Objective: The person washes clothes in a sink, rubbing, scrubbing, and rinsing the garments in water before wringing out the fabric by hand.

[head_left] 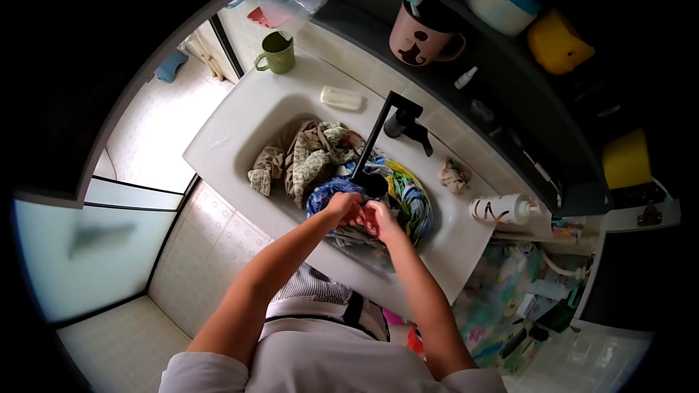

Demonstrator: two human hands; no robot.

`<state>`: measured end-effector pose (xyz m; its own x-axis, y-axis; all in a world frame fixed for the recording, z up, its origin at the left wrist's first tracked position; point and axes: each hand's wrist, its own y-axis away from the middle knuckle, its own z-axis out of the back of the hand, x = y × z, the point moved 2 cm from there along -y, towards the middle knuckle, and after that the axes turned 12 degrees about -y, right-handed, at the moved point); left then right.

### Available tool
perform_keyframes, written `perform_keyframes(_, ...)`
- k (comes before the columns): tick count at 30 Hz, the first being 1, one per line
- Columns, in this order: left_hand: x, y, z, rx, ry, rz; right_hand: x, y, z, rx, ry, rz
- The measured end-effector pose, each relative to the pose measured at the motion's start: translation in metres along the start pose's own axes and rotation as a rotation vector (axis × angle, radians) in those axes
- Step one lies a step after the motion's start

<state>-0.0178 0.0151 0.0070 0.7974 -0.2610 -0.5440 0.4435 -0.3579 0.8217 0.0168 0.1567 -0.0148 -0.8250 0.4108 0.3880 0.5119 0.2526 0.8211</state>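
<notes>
My left hand [345, 209] and my right hand [379, 220] come together over the sink [280, 113], just below the spout of the black faucet [380, 131]. Fingers on both are curled inward and nearly touch; what they hold, if anything, is hidden. Against my left hand lies a blue patterned cloth [324, 193]. Beside my right hand is a bunched yellow, green and blue striped cloth [408, 200]. Beige and brown patterned clothes [302, 156] are heaped in the left part of the basin. Some water shows at the basin's near side.
On the sink rim stand a green mug [279, 54], a white soap bar [341, 98], a crumpled cloth bundle [453, 176] and a white pump bottle [501, 209]. Above, a dark shelf [357, 25] holds a pink mug [419, 36]. A frosted glass door [95, 247] is at left.
</notes>
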Motion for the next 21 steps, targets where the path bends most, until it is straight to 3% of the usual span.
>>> perform_keyframes(4, 0.019, -0.045, 0.018, -0.017, 0.182, 0.085, 0.003, -0.012, -0.025, -0.101, -0.087, 0.111)
perform_keyframes(9, 0.017, -0.089, 0.03, -0.272, 0.028, 0.057, -0.024, -0.108, -0.005, -0.309, -0.108, 0.259)
perform_keyframes(10, 0.025, -0.11, 0.038, -0.218, 0.123, -0.077, -0.03, -0.13, 0.003, -0.323, -0.055, 0.305)
perform_keyframes(13, 0.097, -0.273, 0.053, -0.361, 0.49, -0.04, -0.017, -0.141, -0.003, -0.309, 0.043, 0.386)
perform_keyframes(15, 0.07, -0.264, 0.053, 0.519, 0.44, -0.504, -0.014, -0.146, -0.007, -0.282, 0.077, 0.429)
perform_keyframes(16, 0.066, -0.263, 0.059, 0.55, 0.433, -0.541, -0.012, -0.147, -0.008, -0.266, 0.089, 0.45)
perform_keyframes(18, 0.059, -0.259, 0.064, 0.191, 0.389, -0.297, -0.011, -0.151, -0.009, -0.229, 0.1, 0.491)
perform_keyframes(21, 0.041, -0.242, 0.073, 0.004, 0.329, -0.164, -0.009, -0.151, -0.014, -0.159, 0.097, 0.544)
